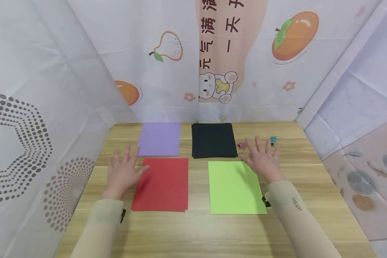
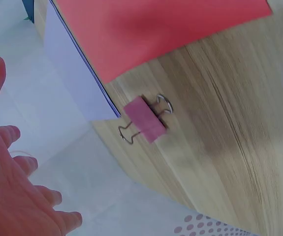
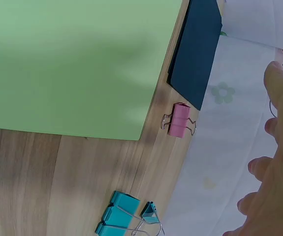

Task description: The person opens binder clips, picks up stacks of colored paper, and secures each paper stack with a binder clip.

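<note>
My left hand [image 1: 124, 173] is spread with nothing in it, at the left edge of the red paper stack [image 1: 162, 184]. In the left wrist view a pink binder clip [image 2: 145, 119] lies on the wood beside the red and purple paper; in the head view the hand hides it. My right hand [image 1: 262, 159], fingers apart and holding nothing, overlaps the upper right corner of the lime-green paper [image 1: 237, 190]. Near its thumb lies another pink binder clip [image 1: 242, 145]. Teal binder clips [image 3: 117, 214] lie close together by its fingertips.
Behind the red stack is purple paper [image 1: 159, 139]. A black paper stack [image 1: 214, 140] lies behind the green sheet. The wooden table [image 1: 193, 234] meets printed white curtains [image 1: 174, 82] at the back and sides.
</note>
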{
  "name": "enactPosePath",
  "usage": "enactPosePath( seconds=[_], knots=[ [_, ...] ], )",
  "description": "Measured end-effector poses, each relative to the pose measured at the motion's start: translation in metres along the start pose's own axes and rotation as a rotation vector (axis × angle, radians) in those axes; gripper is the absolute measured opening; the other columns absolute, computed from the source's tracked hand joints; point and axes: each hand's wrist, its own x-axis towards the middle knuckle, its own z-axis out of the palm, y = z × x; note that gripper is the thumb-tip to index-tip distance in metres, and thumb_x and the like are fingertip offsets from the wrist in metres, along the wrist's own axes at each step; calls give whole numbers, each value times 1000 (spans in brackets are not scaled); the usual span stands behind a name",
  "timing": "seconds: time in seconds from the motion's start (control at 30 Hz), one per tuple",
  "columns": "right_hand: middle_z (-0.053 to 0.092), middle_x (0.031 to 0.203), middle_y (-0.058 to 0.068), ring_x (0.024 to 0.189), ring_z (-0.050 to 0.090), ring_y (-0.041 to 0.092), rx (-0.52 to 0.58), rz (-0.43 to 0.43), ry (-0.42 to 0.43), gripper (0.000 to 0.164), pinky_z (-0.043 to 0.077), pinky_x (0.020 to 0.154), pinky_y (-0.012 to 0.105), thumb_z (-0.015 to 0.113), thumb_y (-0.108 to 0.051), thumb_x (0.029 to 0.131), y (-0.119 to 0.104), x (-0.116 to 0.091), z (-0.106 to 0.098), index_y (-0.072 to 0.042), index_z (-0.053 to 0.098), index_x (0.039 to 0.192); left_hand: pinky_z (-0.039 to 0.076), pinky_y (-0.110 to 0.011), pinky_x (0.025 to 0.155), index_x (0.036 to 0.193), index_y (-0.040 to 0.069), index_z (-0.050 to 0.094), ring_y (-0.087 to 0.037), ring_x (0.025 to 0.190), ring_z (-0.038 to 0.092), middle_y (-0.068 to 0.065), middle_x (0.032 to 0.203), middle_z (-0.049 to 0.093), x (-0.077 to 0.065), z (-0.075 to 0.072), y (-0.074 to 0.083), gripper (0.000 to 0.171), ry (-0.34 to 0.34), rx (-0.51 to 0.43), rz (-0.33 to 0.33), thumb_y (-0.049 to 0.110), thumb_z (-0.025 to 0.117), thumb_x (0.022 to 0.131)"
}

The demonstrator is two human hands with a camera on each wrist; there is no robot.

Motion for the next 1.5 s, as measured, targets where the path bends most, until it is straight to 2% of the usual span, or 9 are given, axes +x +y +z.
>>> enactPosePath(
  seconds=[0.17, 0.3, 0.47, 0.57, 0.73, 0.9, 1.1, 1.3, 1.5],
  knots=[
    [-10, 154, 9, 132, -25, 39, -1, -20, 1, 78, -24, 93, 62, 24, -73, 86, -2, -5, -1, -36, -5, 148, -7, -71, 97, 151, 25, 4, -49, 132, -18, -13, 154, -8, -3, -2, -8, 88, 19, -16, 4, 70, 40, 84],
    [-8, 154, 11, 132, -23, 40, 6, -44, 10, 78, -23, 94, 61, 30, -70, 87, -5, -8, -1, -33, 0, 149, -4, -70, 97, 151, 23, 5, -50, 132, -16, -15, 154, -5, -7, -3, -15, 88, 25, -36, 3, 70, 40, 84],
    [-5, 155, 11, 134, -16, 44, 9, -72, 14, 79, -16, 97, 66, 38, -67, 87, -7, -10, 4, -32, 5, 150, -2, -71, 98, 151, 21, 7, -54, 131, -11, -16, 154, -4, -10, -1, -26, 88, 24, -43, -11, 70, 38, 85],
    [-5, 155, 11, 135, -13, 44, 11, -90, 3, 80, -11, 97, 68, 40, -66, 87, -8, -11, 7, -34, 1, 149, 4, -71, 97, 151, 18, 9, -59, 129, -2, -21, 153, 1, -12, 0, -31, 87, 28, -58, -19, 68, 40, 86],
    [-4, 155, 10, 136, -8, 46, 38, -149, -22, 81, -4, 99, 69, 44, -64, 87, -12, -13, 15, -33, 2, 150, 19, -69, 94, 149, 9, 16, -61, 120, 22, -32, 142, 24, -15, 0, -38, 89, 35, -86, -38, 67, 41, 86],
    [-4, 155, 8, 136, -1, 46, 45, -221, -29, 80, 7, 100, 69, 47, -62, 87, -13, -16, 26, -29, 11, 150, 28, -70, 86, 149, 8, 11, -61, 112, 31, -33, 137, 28, -18, 5, -45, 95, -25, -108, -102, 73, 35, 84],
    [13, 152, 17, 134, 15, 48, 41, -302, -7, 79, 16, 102, 65, 54, -57, 86, -14, -21, 36, -24, 19, 149, 35, -72, 73, 148, 6, 12, -62, 105, 36, -35, 132, 30, -18, 15, -52, 98, -109, -105, -157, 76, 31, 82],
    [29, 145, 20, 130, 28, 45, 5, -371, 34, 75, 26, 100, 61, 61, -52, 84, -15, -22, 45, -17, 35, 144, 35, -70, 78, 143, -1, 23, -60, 109, 38, -38, 131, 33, -17, 17, -53, 97, -157, -158, -211, 76, 26, 83],
    [35, 142, 18, 126, 34, 45, 14, -407, 46, 72, 30, 98, 61, 65, -49, 82, -15, -24, 53, -16, 41, 141, 37, -64, 82, 137, -8, 30, -53, 115, 40, -36, 132, 38, -15, 16, -52, 90, -223, -225, -280, 68, 27, 89]
  ],
)
